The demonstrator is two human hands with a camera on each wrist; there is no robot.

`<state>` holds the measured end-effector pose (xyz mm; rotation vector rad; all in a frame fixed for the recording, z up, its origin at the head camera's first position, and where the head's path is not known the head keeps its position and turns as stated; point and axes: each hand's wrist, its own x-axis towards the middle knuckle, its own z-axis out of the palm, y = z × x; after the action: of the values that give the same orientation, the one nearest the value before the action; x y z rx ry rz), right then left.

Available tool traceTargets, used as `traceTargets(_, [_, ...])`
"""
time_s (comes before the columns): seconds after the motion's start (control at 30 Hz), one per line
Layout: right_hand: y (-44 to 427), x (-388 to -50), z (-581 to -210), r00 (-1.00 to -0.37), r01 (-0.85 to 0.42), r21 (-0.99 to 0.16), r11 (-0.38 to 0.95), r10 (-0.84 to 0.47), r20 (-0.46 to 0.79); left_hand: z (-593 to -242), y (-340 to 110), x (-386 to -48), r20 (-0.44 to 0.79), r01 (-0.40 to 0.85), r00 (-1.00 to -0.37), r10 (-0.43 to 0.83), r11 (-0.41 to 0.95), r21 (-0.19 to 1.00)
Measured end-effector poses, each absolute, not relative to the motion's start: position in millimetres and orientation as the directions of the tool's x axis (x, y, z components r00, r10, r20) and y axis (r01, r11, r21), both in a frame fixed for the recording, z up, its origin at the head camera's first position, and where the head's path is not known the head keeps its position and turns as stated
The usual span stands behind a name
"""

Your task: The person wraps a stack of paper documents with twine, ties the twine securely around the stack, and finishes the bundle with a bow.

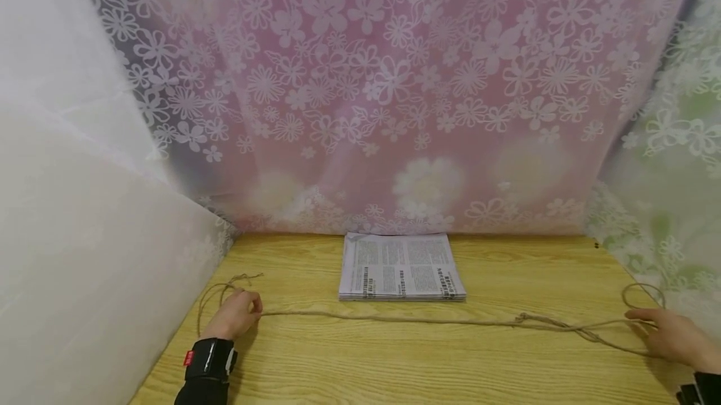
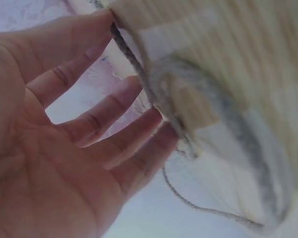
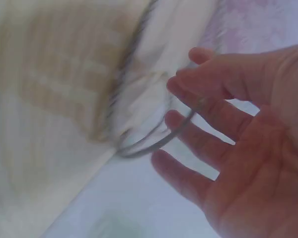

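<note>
A thin brown twine [image 1: 394, 318] stretches from left to right across the wooden table, with a knot [image 1: 521, 318] towards its right part. At the left, my left hand [image 1: 233, 314] pinches the twine between thumb and forefinger; its other fingertips lie along the twine [image 2: 131, 59] in the left wrist view. A loose loop trails behind that hand. Near the right edge, my right hand [image 1: 678, 336] holds the twine's doubled end at its thumb and fingers. In the right wrist view a curved piece of twine [image 3: 159, 144] runs into those fingers, somewhat blurred.
A folded stack of newspapers [image 1: 402, 267] lies at the table's back middle, behind the twine. The wood-grain table [image 1: 349, 367] is bordered by a pink flowered sheet [image 1: 394, 111] at the back, a whitish sheet [image 1: 84, 236] on the left and a greenish one on the right.
</note>
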<state>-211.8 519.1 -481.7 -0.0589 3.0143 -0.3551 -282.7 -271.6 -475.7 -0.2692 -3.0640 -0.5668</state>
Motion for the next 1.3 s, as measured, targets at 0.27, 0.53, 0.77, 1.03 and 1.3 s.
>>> traceTargets(0.27, [442,-218,-459,-0.990,-0.110,-0.411,0.905,-0.135,-0.032,-465,-252,-280,0.058,0.124,-0.992,0.112,0.956,0.267])
traceTargets(0.53, [358,-247,-460,-0.957,-0.149,-0.626,0.765,-0.272,-0.105,-472,-207,-284,0.100,0.128,-0.990,0.103,0.948,0.292])
traceTargets(0.77, [309,-267,-466,-0.952,-0.200,-0.571,0.797,-0.295,-0.078,-481,-173,-289,0.125,0.251,-0.967,0.221,0.905,0.344])
traceTargets(1.03, [264,-283,-465,-0.981,-0.093,-0.552,0.828,-0.171,-0.092,-480,-138,-301,0.145,0.278,-0.960,0.241,0.883,0.378])
traceTargets(1.3, [244,-297,-477,-0.995,-0.012,-0.600,0.800,-0.066,-0.069,-481,-103,-313,0.152,0.229,-0.973,0.175,0.826,0.516])
